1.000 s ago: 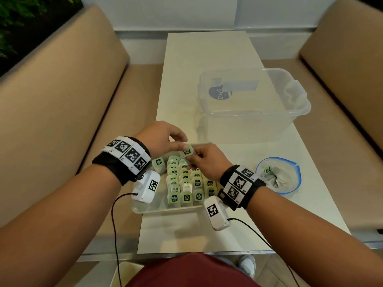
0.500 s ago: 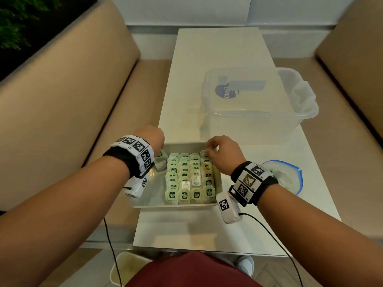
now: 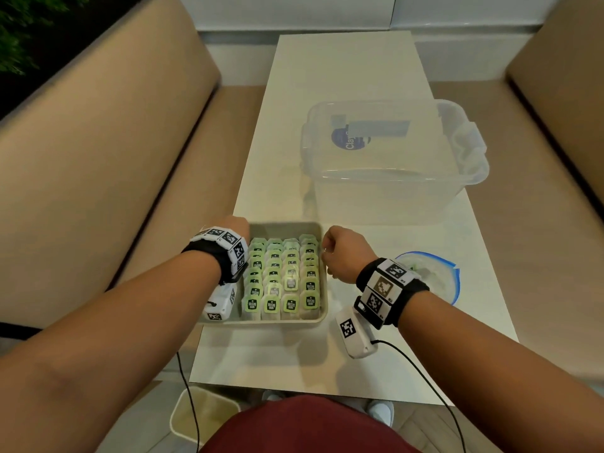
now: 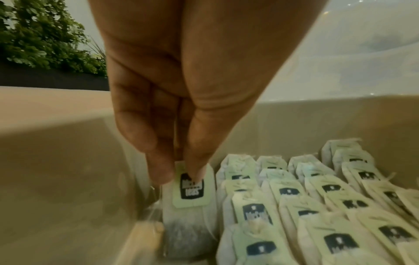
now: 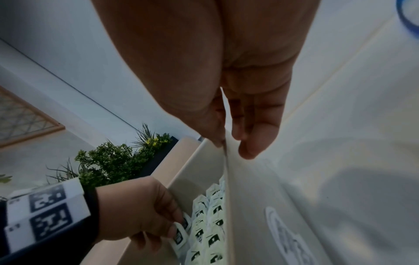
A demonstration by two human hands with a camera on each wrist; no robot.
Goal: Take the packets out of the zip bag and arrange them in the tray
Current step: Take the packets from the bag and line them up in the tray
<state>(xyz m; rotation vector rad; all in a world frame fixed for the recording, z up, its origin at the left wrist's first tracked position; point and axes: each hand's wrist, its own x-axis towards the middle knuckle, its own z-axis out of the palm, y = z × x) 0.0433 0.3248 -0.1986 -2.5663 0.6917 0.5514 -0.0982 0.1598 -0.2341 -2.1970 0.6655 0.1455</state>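
A beige tray (image 3: pixel 285 225) near the table's front holds several rows of green-tagged tea packets (image 3: pixel 281 282). My left hand (image 3: pixel 237 228) is at the tray's far left. In the left wrist view its thumb and fingers (image 4: pixel 158 172) pinch the tag of one packet (image 4: pixel 191 190), which hangs upright in the bare strip left of the rows. My right hand (image 3: pixel 340 253) is at the tray's right rim; in the right wrist view its thumb and fingers (image 5: pixel 249 148) pinch the tray wall (image 5: pixel 249 197). The blue-rimmed zip bag (image 3: pixel 434 276) lies open to the right, behind my right wrist.
A large clear plastic bin (image 3: pixel 392 165) stands on the white table (image 3: pixel 343 76) beyond the tray. Tan benches (image 3: pixel 98 158) flank the table on both sides. A small white bin (image 3: pixel 196 416) sits on the floor under the table's front edge.
The packet both hands held above the tray went to the left side in my left hand. My right hand let go and moved to the tray's right rim.
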